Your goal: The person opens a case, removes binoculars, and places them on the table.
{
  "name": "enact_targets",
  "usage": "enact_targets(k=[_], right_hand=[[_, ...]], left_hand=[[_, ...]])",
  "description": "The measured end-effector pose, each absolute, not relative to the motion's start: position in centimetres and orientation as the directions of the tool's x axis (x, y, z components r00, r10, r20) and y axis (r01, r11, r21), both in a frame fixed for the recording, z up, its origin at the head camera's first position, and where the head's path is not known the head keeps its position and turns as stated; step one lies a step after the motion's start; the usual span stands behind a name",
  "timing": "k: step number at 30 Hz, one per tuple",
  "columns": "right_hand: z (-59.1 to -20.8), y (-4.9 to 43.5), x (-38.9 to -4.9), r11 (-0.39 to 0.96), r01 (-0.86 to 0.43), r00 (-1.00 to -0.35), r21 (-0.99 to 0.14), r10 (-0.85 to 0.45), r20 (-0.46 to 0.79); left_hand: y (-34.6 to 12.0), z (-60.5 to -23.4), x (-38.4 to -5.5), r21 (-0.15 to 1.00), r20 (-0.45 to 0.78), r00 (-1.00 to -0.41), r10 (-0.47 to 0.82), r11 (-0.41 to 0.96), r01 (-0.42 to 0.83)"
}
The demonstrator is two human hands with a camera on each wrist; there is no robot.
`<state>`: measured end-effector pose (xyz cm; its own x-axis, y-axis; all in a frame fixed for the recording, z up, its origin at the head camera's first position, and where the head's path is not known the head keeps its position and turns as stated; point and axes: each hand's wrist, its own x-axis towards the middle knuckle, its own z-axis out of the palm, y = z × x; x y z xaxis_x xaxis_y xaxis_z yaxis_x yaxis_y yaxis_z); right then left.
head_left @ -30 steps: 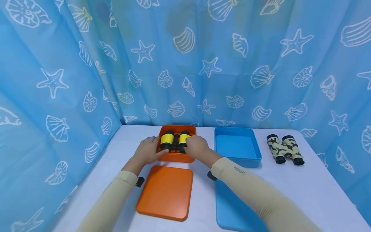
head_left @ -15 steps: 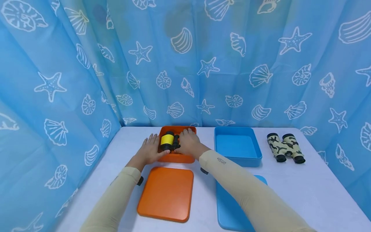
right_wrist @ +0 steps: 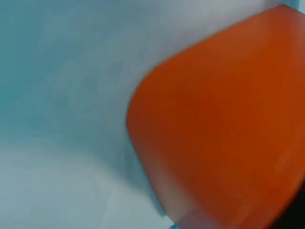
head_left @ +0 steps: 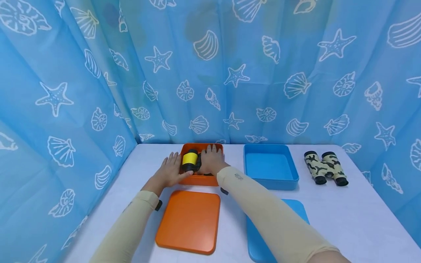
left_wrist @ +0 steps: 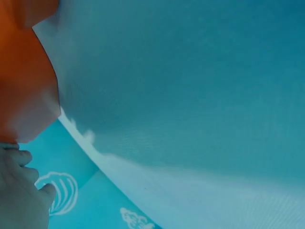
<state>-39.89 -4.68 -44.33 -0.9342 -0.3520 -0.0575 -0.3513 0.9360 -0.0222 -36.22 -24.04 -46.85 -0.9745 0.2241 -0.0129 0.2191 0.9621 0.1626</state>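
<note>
Yellow-and-black binoculars (head_left: 190,160) lie inside an orange box (head_left: 198,180) at the back of the table. My left hand (head_left: 167,171) rests against the left side of the box with its fingers straight and its thumb along the front rim. Over the right half of the binoculars lies my right hand (head_left: 212,161), fingers extended toward the back wall of the box; it hides the right barrel. The left wrist view has the hand's fingers (left_wrist: 24,174) beside the orange box wall (left_wrist: 28,90). A box corner (right_wrist: 214,114) fills much of the right wrist view.
An orange lid (head_left: 188,222) lies in front of the orange box. To the right stand a blue box (head_left: 270,184) and its blue lid (head_left: 260,241), partly under the right forearm. Camouflage binoculars (head_left: 325,168) lie at the far right. A blue shell-patterned curtain (head_left: 210,73) rises behind.
My right hand has moved left and inward from the right barrel, its fingers straightening over the binoculars and covering the right barrel. The left hand stays at the box's left side.
</note>
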Motion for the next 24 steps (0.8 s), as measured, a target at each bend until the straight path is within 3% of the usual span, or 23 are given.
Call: enact_targets(k=[8, 24], right_hand=[[-45.7, -5.3, -40.4, 0.946, -0.316, -0.945, -0.070, -0.320, -0.060], [-45.0, -5.9, -40.3, 0.941, -0.290, -0.947, -0.173, -0.309, -0.090]], left_hand=[[-24.1, -46.8, -36.3, 0.174, -0.037, -0.974, 0.223, 0.961, 0.213], [-24.2, -47.2, -36.7, 0.164, -0.030, -0.977, 0.212, 0.965, 0.204]])
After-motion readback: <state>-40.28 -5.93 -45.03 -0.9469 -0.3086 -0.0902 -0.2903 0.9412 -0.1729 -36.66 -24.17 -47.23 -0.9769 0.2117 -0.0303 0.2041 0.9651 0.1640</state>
